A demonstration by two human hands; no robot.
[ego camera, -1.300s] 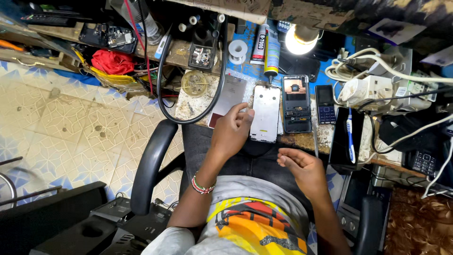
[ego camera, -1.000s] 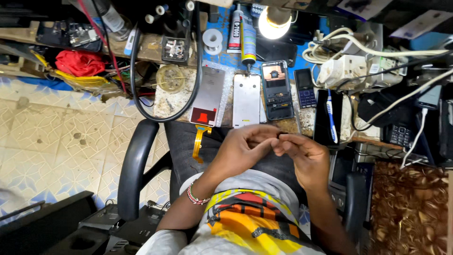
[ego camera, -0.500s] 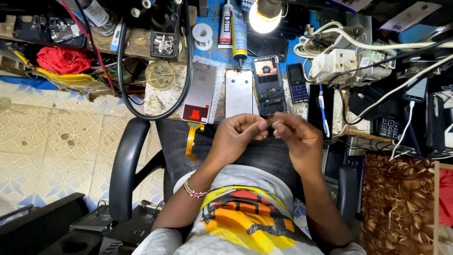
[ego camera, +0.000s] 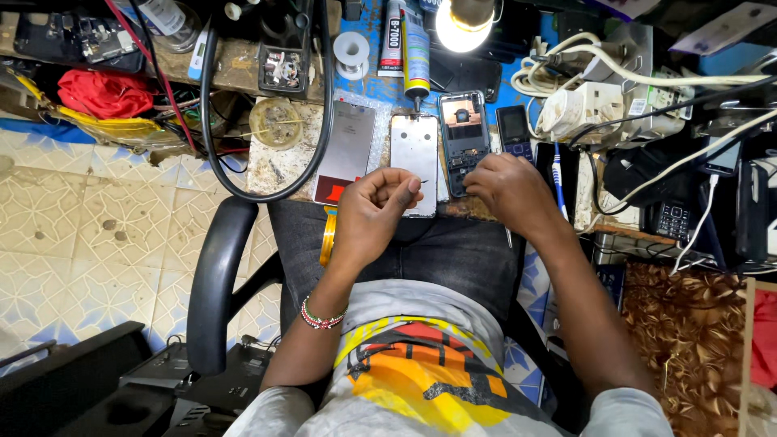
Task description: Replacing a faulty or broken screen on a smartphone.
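Observation:
My left hand hovers over the lower edge of a silver phone plate, its thumb and forefinger pinched on a tiny dark sliver. My right hand rests at the bench edge, fingertips touching the bottom of an opened phone with bare circuitry. A thin metal tool pokes out below that hand. A grey screen panel with a red tab lies left of the plate. A yellow flex strip hangs from it over my lap.
A small black keypad phone, a blue toothbrush and a power strip with tangled white cables lie to the right. A glue tube, a tape roll and a lit lamp sit further back. A black cable loop, a red cloth and a chair arm are at the left.
My hands were joined over my lap; they have separated. The right hand has moved up to the opened phone. The left hand stays pinched near the silver plate.

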